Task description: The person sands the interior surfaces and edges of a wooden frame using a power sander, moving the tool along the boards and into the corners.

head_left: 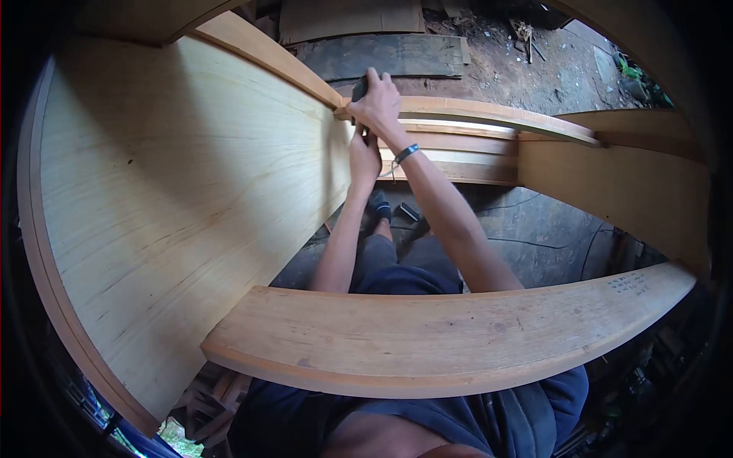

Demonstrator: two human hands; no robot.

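Both my hands meet at the far left corner of a wooden frame, where a thin rail [489,114] joins the plywood side panel [168,160]. My right hand [378,101], with a band on its wrist, is closed around a dark tool [360,88] at the rail's end. Just below it, my left hand [365,159] is closed around a dark part under the rail. Whether that part belongs to the same tool is hidden by my fingers. A thin cord hangs beside the left hand.
A wide board [443,328] crosses in front of my chest. Opposite the left panel stands another side panel [611,183]. Slats [458,153] run below the far rail. Cables [527,243] and a small dark object [409,211] lie on the floor; planks [382,57] lie beyond.
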